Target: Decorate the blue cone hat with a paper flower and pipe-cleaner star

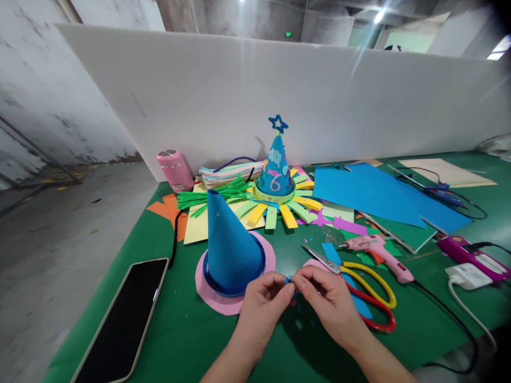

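My left hand point(265, 298) and my right hand point(325, 298) meet fingertip to fingertip above the table, both pinched on a small blue scrap point(288, 280), which looks like paper. Most of the scrap is hidden by the fingers, and tiny blue bits show below them. Left of my hands stands a blue paper cone hat point(231, 250) on a pink paper ring point(203, 290). Scissors point(375, 276) with red and yellow handles lie just beyond my right hand, over a blue paper strip point(331, 254).
A decorated cone hat point(275, 165) with a star stands behind, near green pipe cleaners point(215, 194). A pink glue gun point(377, 252), blue sheets point(363, 191) and a magenta power strip point(475, 258) lie right. A phone point(123, 319) and pink bottle point(174, 170) are left.
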`<act>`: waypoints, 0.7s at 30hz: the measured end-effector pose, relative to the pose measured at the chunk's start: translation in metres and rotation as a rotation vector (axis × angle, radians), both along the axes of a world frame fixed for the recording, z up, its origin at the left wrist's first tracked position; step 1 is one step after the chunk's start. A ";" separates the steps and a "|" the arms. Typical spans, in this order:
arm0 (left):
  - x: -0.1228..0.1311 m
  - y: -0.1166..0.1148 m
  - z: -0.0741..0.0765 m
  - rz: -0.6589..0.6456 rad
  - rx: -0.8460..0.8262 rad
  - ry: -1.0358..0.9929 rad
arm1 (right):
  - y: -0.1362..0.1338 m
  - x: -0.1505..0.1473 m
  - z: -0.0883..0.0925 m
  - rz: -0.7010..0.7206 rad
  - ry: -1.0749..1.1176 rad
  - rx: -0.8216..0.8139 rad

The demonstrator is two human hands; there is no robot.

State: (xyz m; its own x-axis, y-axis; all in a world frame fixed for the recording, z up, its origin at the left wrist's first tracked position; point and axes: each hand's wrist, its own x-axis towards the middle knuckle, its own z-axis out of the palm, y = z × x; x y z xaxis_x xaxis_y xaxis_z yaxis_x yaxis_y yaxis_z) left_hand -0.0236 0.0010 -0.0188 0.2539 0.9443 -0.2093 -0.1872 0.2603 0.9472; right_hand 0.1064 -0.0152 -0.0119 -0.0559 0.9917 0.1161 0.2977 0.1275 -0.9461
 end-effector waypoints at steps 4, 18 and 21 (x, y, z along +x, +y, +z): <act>-0.002 0.003 -0.001 0.001 0.029 0.064 | 0.002 0.002 -0.002 -0.025 -0.006 0.013; -0.004 0.006 -0.004 0.023 0.030 0.162 | 0.003 0.006 -0.003 0.000 0.143 -0.136; -0.005 0.007 -0.006 0.025 0.017 0.119 | 0.005 0.003 -0.002 0.007 0.172 -0.149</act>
